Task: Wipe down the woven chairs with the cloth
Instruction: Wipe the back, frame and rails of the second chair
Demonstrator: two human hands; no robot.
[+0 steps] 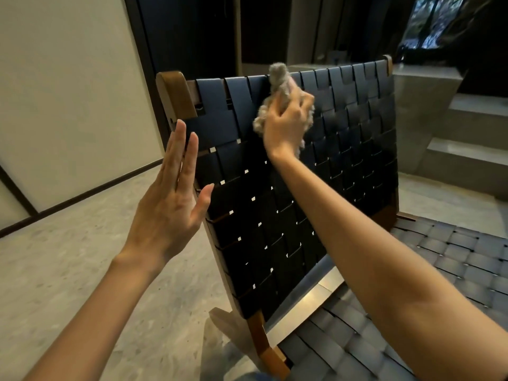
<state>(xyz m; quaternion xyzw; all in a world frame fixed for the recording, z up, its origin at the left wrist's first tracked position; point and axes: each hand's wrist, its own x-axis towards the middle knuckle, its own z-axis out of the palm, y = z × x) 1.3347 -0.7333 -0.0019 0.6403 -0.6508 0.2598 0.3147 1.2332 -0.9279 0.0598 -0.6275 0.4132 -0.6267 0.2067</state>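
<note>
From my remote seat, head view only. Woven chair (302, 193) fills the middle of the frame: black straps interlaced across a tilted backrest, brown wooden frame (177, 96) showing at the upper left corner and at the foot. The woven seat (428, 284) runs off to the lower right, under the right forearm. Right hand (286, 125) is curled round a bunched grey cloth (278, 78) and holds it against the upper backrest, left of centre. One end of the cloth sticks up just past the top rail; fluffy edges spill out on both sides of the fingers. Left hand (170, 199) is flat, fingers straight and close together, thumb spread, held upright at the left edge of the backrest. I cannot tell whether it actually touches the frame. Pale speckled floor (68, 270) to the left, light wall panel (68, 92) behind it, grey steps (467, 149) at far right.
</note>
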